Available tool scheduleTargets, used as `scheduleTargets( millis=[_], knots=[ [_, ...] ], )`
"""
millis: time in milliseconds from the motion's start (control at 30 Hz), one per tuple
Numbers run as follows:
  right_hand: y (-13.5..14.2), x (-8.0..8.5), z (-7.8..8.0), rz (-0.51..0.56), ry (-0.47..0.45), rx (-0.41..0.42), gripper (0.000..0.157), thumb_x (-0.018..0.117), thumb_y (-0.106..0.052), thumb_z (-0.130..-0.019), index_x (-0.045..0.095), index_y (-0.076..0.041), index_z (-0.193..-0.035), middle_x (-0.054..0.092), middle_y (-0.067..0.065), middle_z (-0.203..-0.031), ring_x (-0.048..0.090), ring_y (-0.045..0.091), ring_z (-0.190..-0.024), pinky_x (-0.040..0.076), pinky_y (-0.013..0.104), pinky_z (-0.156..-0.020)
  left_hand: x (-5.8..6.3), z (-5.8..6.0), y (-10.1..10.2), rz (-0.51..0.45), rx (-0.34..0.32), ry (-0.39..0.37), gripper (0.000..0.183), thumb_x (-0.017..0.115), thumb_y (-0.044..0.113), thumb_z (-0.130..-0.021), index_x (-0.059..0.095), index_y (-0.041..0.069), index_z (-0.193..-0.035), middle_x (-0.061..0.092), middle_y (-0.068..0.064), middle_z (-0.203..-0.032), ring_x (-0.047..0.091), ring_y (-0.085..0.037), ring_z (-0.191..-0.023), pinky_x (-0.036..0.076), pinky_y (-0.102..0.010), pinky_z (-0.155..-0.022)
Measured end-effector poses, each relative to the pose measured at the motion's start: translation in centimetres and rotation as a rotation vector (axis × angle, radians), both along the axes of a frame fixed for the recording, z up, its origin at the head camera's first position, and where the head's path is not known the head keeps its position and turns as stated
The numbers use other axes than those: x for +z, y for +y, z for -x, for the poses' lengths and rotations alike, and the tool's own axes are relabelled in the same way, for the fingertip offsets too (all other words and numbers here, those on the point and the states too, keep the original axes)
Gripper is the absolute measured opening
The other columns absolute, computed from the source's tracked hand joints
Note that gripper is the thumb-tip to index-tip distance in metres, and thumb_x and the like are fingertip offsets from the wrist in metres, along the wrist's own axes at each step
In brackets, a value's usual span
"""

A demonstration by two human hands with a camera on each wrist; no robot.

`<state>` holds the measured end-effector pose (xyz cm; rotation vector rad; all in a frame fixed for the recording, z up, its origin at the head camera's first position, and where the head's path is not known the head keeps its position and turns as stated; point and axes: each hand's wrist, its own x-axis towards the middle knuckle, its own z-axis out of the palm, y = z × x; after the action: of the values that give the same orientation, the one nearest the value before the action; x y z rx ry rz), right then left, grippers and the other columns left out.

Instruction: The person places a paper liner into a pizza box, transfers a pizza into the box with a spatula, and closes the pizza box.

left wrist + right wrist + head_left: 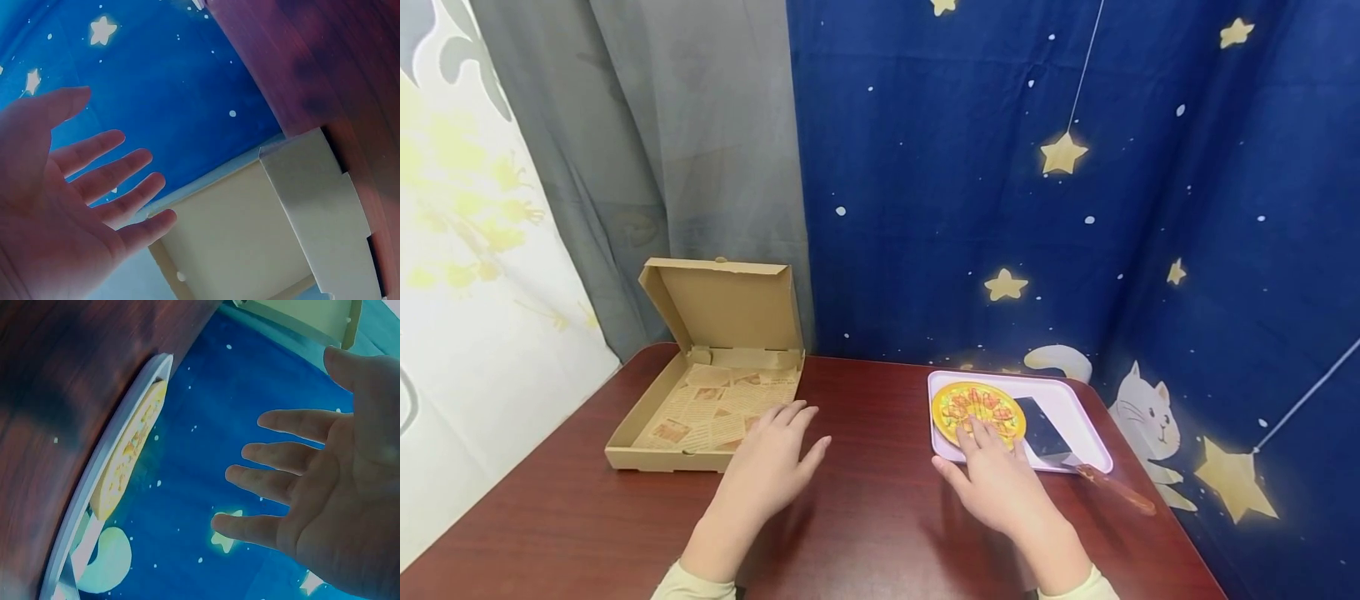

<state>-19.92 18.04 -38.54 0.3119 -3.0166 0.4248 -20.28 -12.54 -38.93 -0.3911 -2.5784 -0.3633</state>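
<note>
- Head view, left side: the open cardboard box (662,460) is the biggest piece. Looks like thin card, so light, stiff-ish, but easy to dent. I'd lift by the side walls, not the lid (733,310), which would probably flop at the fold.
- Next, the pale tray (1081,418), right of centre. Probably smooth, light plastic. Grab opposite rims and keep it level or stuff could slide.
- Pizza (973,402) lies on the tray's left half. Reads as a toy to me, so likely light; can't tell if it's squishy or hard. Pinch the outer edge, thumb opposite fingers.
- Hands: both empty, fingers apart. Left hand (775,458) hovers by the box's front right corner; right hand (996,483) is in front of the pizza, and the right wrist view shows a gap, so no contact.
- Spatula (1043,429): blade on the tray, brown handle (1118,490) poking toward lower right. Maybe heavy for its size; hold the handle. Can't tell if the blade goes under the pizza.
</note>
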Motion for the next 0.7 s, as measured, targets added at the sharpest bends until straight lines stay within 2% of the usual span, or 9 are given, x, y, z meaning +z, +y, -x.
scheduleTargets(
  millis=[233,500,700],
  knots=[
    [1.2,0.4,0.1,-0.036,0.017,-0.012,0.07,0.059,-0.052,-0.105,0.055,-0.001,-0.153,0.045,0.026,-0.165,0.041,0.047,-0.155,0.023,0.08,-0.122,0.1,0.2,-0.4,0.0,-0.002,0.02,0.046,0.075,0.033,-0.098,0.07,0.002,-0.131,0.071,-0.019,-0.137,0.064,-0.043,-0.129,0.054,-0.06,-0.108],
    [2.7,1.0,0.4,-0.068,-0.018,-0.055,0.072,0.061,-0.053,-0.103,0.055,-0.001,-0.152,0.048,0.028,-0.162,0.042,0.048,-0.154,0.023,0.082,-0.121,0.1,-0.1,-0.7,-0.006,0.006,0.01,0.045,0.075,0.033,-0.098,0.071,0.002,-0.131,0.071,-0.019,-0.137,0.065,-0.042,-0.129,0.053,-0.064,-0.108],
    [4.8,1.4,0.5,-0.101,-0.045,-0.108,0.076,0.059,-0.054,-0.104,0.053,0.004,-0.152,0.051,0.031,-0.157,0.043,0.05,-0.152,0.021,0.084,-0.12,0.0,-0.1,-1.0,-0.021,0.003,0.002,0.044,0.075,0.033,-0.098,0.071,0.003,-0.131,0.072,-0.018,-0.137,0.065,-0.041,-0.13,0.053,-0.059,-0.111]
  ],
)
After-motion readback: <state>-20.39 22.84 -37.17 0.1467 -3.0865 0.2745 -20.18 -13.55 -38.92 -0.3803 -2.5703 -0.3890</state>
